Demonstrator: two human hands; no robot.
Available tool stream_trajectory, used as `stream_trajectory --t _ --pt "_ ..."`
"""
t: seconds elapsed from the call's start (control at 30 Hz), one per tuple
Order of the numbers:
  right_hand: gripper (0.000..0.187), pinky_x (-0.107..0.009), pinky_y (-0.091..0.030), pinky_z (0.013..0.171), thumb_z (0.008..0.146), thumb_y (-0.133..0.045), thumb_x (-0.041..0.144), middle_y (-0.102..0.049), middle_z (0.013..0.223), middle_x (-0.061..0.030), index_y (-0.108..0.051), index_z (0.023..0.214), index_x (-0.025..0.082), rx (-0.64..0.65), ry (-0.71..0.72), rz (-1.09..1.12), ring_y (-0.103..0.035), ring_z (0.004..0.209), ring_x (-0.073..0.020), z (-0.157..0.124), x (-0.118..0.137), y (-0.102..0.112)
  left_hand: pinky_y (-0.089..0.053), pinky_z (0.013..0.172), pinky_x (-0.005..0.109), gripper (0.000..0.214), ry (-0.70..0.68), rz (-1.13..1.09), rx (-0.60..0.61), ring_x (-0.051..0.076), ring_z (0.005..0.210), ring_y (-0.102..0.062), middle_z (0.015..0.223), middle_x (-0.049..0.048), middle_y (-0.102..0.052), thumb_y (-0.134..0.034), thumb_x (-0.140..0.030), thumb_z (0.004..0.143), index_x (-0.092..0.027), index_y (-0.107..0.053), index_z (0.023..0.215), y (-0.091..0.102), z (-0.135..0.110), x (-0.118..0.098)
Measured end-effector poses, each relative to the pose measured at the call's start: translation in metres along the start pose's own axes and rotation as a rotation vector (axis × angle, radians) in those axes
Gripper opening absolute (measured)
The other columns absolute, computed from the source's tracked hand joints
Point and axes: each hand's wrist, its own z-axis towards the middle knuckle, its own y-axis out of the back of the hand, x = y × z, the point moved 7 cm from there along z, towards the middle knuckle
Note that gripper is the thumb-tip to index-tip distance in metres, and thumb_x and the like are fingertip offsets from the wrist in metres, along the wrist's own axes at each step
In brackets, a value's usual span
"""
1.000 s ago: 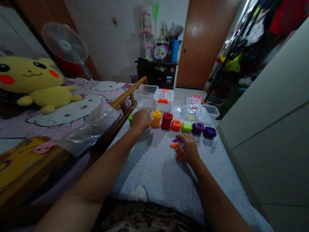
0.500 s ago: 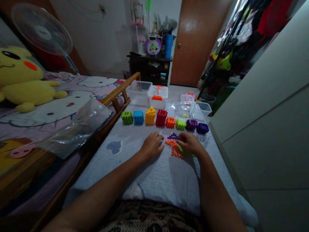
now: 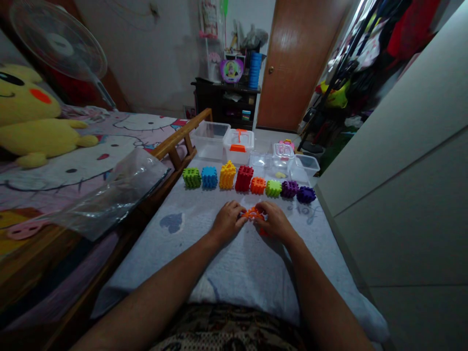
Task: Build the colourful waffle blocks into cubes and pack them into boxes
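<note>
My left hand point(image 3: 227, 222) and my right hand point(image 3: 275, 222) meet over the grey mattress point(image 3: 204, 243), both pinching flat orange interlocking pieces point(image 3: 252, 213) between their fingertips. More loose pieces lie hidden under my right hand. Beyond my hands stands a row of assembled block cubes: green point(image 3: 192, 178), blue point(image 3: 209, 177), yellow point(image 3: 227, 175), red point(image 3: 244, 178), orange point(image 3: 258, 185), light green point(image 3: 273, 188) and two purple ones point(image 3: 289, 189) point(image 3: 306, 195).
Clear plastic boxes point(image 3: 211, 140), one with an orange latch point(image 3: 238, 144), stand behind the row. A wooden bed rail point(image 3: 171, 146) and a clear plastic bag point(image 3: 117, 192) lie to the left, by a yellow plush toy point(image 3: 32, 124). A grey wall point(image 3: 395, 195) bounds the right.
My left hand drew back from the yellow cube and joined my right hand. Both now grip orange pieces lifted from the loose pile. The view shifted slightly right.
</note>
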Motion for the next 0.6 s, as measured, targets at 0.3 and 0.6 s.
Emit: stream_trajectory --t 0.3,0.6 --pt "0.024 -0.027 -0.036 0.066 0.069 -0.079 0.035 -0.058 0.078 -0.0018 -0.063 0.075 0.018 0.254 -0.121 -0.206 -0.050 0.072 -0.0163 -0.015 -0.015 0.013 -0.046 0.084 0.036 0.013 0.083 0.118 -0.040 0.023 0.090 -0.056 0.090 0.0072 -0.062 -0.065 -0.030 0.083 -0.018 -0.067 0.085 0.015 -0.002 0.019" --pt "0.016 -0.030 -0.038 0.076 0.073 -0.073 0.024 -0.058 0.089 -0.0037 -0.062 0.084 0.019 0.244 0.000 -0.194 -0.051 0.082 -0.0186 -0.015 0.005 0.000 -0.045 0.090 0.037 0.016 0.100 0.088 -0.020 0.023 0.097 -0.056 0.097 0.0077 -0.062 -0.061 -0.030 0.087 -0.020 -0.071 0.095 0.013 -0.002 0.021"
